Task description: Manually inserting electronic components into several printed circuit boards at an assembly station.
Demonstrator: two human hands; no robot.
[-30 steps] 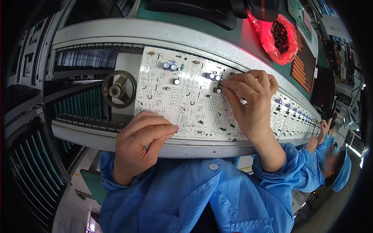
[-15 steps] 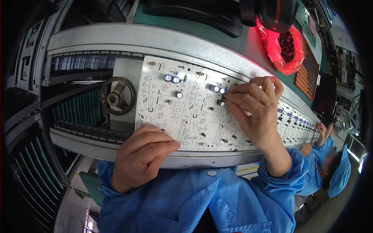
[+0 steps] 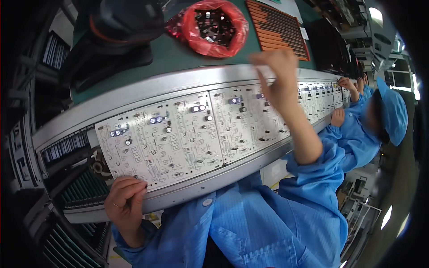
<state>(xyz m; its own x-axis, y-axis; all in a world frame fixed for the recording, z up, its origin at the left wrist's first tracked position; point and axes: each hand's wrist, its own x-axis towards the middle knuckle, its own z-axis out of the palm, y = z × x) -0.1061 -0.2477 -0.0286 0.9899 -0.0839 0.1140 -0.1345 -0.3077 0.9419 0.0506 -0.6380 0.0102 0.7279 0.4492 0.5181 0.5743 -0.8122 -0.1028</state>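
A white printed circuit board (image 3: 178, 147) lies on the conveyor, carrying blue-sleeved capacitors (image 3: 156, 119) and small black parts. My left hand (image 3: 125, 201) is at its near left corner, thumb and forefinger pinched together at the edge; a tiny dark spot shows at the fingertips, too small to name. Raised above the conveyor, my right hand (image 3: 280, 78) is smeared by motion, with thumb and forefinger apart and nothing visible between them. It is nearest to an orange tray (image 3: 263, 42) of dark strips on the far side. Beneath that forearm is a second board (image 3: 230, 129).
Left of the tray, a red plastic bag (image 3: 241, 31) holds small dark parts. A black device (image 3: 127, 22) stands on the green bench. Metal conveyor rails (image 3: 174, 82) run along the boards, with a handwheel (image 3: 99, 165) at left. A co-worker in blue (image 3: 357, 125) works at right.
The view has turned, bringing the bag and tray further left in the picture. My right hand has left the capacitors and risen toward the far rail. My left hand is now at the board's corner.
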